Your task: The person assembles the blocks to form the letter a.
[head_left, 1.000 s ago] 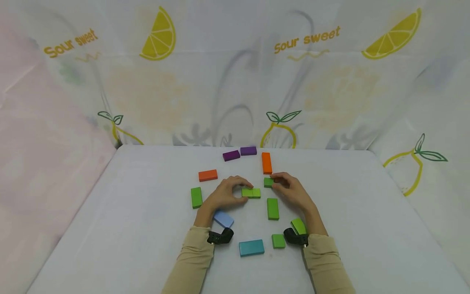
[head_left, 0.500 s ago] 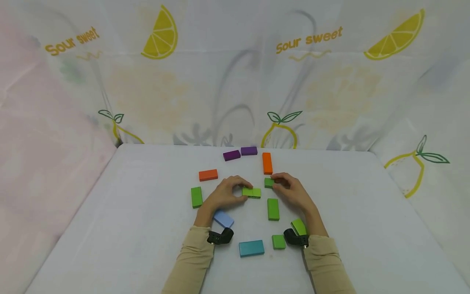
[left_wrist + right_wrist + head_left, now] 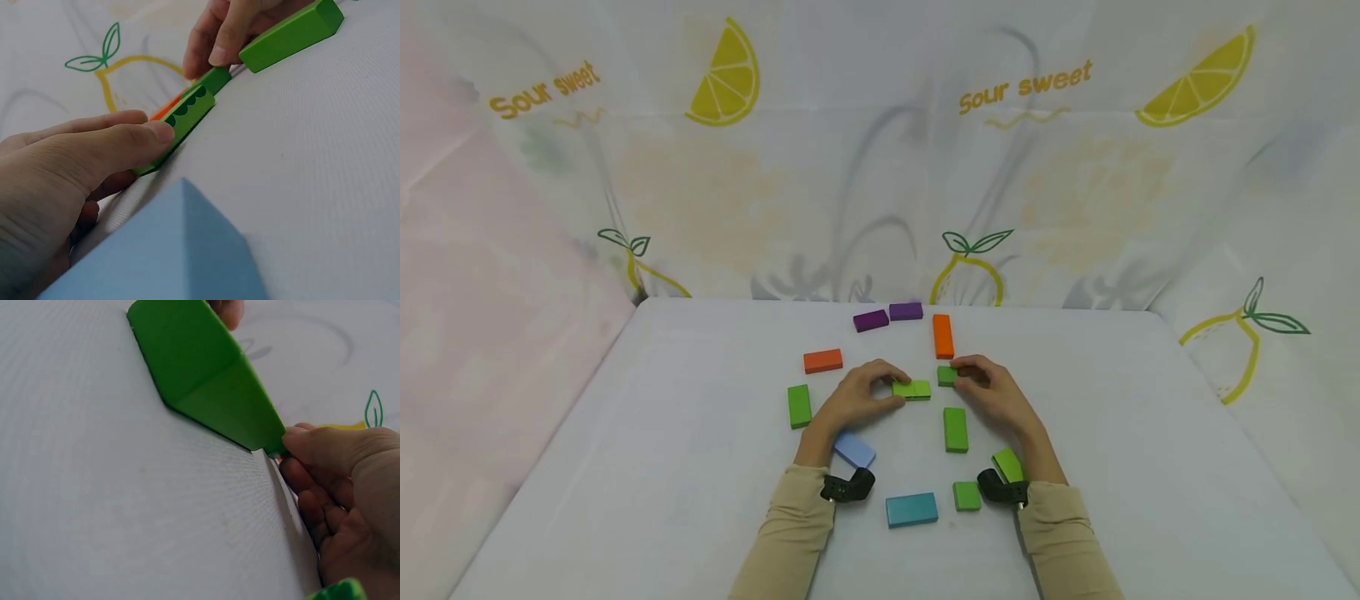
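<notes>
My left hand [image 3: 861,397] pinches a light green toy block [image 3: 921,390] by its left end, between thumb and fingers. Dark green scallops mark the side of this light green block [image 3: 191,114] in the left wrist view. Just to its right, my right hand [image 3: 997,393] pinches a small green block [image 3: 946,377] between its thumb and fingertips. In the right wrist view, a larger green block [image 3: 200,369] hides most of that small one. The same larger green block [image 3: 955,430] lies on the table between the hands, nearer the body.
Beyond the hands lie two purple blocks [image 3: 871,321], an upright-lying orange block [image 3: 943,337] and a red-orange block [image 3: 823,361]. A green block [image 3: 799,407] and a light blue block [image 3: 854,451] flank the left forearm. Nearer are teal [image 3: 912,510], green [image 3: 966,497] and lime [image 3: 1007,464] blocks.
The light green block in my left hand has shifted slightly upward in the head view, closer in line with the small green block. My right hand keeps its place; the head view wavers slightly.
</notes>
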`<state>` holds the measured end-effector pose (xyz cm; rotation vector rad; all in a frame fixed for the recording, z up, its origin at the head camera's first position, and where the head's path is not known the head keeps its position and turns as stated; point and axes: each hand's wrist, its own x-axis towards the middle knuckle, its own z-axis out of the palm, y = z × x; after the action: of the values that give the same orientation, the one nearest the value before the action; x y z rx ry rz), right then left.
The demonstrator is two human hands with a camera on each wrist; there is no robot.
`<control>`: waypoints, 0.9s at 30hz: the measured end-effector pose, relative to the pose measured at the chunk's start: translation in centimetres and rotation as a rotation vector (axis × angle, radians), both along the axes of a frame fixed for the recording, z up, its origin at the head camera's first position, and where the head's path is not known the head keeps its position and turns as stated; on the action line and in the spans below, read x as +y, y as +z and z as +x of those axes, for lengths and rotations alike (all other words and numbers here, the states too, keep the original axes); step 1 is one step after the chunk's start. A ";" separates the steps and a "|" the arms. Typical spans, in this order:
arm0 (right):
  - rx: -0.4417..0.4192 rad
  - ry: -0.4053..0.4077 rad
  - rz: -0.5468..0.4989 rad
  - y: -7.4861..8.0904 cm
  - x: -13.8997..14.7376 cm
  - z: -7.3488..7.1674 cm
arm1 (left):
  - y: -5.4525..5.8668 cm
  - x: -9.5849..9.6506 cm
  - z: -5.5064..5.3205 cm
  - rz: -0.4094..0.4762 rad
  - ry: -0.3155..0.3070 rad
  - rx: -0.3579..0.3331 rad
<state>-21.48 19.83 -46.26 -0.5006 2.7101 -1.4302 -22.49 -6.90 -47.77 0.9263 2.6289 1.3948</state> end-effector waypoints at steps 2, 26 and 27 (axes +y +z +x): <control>-0.011 -0.003 -0.015 -0.1 0.1 -0.1 | -0.1 0.0 0.0 0.007 0.024 -0.001; -0.020 0.006 -0.010 -0.1 0.0 0.1 | 0.2 0.7 0.1 0.011 0.140 0.025; -0.014 0.011 -0.005 -0.1 0.0 0.1 | 0.3 0.7 0.1 0.013 0.149 0.025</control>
<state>-21.40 19.85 -46.35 -0.5032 2.6894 -1.4328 -22.36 -6.24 -47.49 0.7683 2.7618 1.4415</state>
